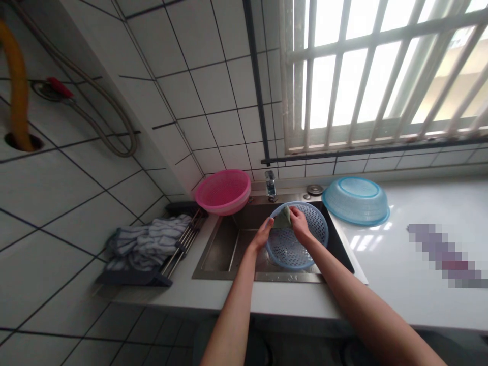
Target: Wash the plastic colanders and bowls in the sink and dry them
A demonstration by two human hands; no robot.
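Note:
A blue perforated plastic basket is tilted over the steel sink. My left hand grips the basket's left rim and holds it up. My right hand is closed on a small grey-green cloth and presses it against the inside of the basket near its upper rim. Both forearms reach in from the bottom of the view.
A pink basket sits at the sink's back left corner. A faucet stands behind the sink. An upturned blue basin rests on the white counter to the right. A striped towel lies on a drying rack at left.

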